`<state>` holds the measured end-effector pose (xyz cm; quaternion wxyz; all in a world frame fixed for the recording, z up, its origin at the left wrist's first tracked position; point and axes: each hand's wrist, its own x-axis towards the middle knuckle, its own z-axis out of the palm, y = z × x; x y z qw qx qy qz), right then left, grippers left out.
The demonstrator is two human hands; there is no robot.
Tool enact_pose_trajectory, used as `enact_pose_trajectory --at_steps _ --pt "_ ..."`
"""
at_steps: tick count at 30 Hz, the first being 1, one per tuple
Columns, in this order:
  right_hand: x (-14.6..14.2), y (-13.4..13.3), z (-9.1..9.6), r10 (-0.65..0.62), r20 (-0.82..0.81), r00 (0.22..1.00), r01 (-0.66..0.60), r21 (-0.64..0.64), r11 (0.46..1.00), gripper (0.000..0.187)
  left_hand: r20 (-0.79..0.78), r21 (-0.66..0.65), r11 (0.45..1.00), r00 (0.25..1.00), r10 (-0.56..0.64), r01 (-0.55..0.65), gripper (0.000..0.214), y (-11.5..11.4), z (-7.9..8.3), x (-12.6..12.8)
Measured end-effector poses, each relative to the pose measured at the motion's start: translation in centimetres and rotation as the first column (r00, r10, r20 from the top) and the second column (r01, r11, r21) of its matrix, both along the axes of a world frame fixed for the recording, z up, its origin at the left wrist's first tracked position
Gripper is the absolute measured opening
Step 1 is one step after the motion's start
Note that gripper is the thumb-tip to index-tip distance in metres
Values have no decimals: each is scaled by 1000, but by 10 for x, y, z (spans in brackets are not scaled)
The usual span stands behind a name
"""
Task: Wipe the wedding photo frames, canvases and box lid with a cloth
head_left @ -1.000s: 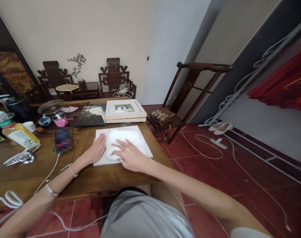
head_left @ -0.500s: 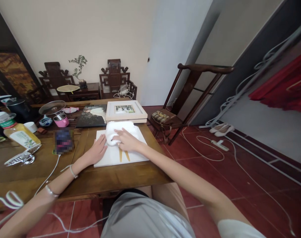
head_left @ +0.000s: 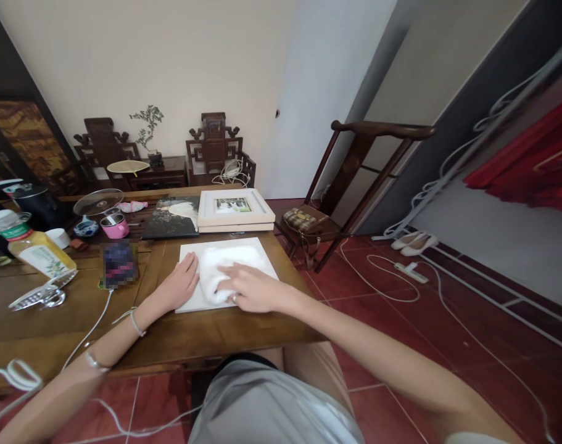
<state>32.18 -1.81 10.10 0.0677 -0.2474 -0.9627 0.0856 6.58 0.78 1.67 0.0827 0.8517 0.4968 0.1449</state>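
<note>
A white panel (head_left: 188, 303) lies flat near the right end of the wooden table. My right hand (head_left: 253, 287) grips a folded white cloth (head_left: 232, 254) and presses it down on the panel, its fingers bent into the cloth's near right part. The cloth covers the middle of the panel, so the surface beneath is hidden. My left hand (head_left: 182, 285) rests flat along the panel's left edge, fingers stretched out, holding nothing.
Just beyond the panel stand stacked white picture frames (head_left: 237, 213) beside a dark picture (head_left: 172, 217). A pink cup (head_left: 115, 226), an oil bottle (head_left: 42, 250) and a metal hair clip (head_left: 44, 293) are on the left. A wooden chair (head_left: 355, 185) stands right.
My right hand has drawn the white cloth toward me, from the panel's far edge to its near part. Gold shapes on the panel are now covered. My left hand has stayed put.
</note>
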Motion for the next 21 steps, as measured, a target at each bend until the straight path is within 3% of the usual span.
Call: enact_pose_trajectory --at_steps 6,11,17,21 --pt "-11 50 -20 -184 -73 980 188 57 980 39 5 -13 999 999 35 -35 60 -2 0 3" --pt "-31 56 -25 -205 -57 977 211 126 969 37 142 -85 994 986 81 -70 62 -2 8 6" --pt "-44 39 -17 48 5 999 -48 139 989 38 415 -82 964 871 263 -252 67 -2 26 10" --pt "-36 14 -7 259 -8 966 -258 57 964 36 489 -95 943 810 323 -319 64 -1 29 9"
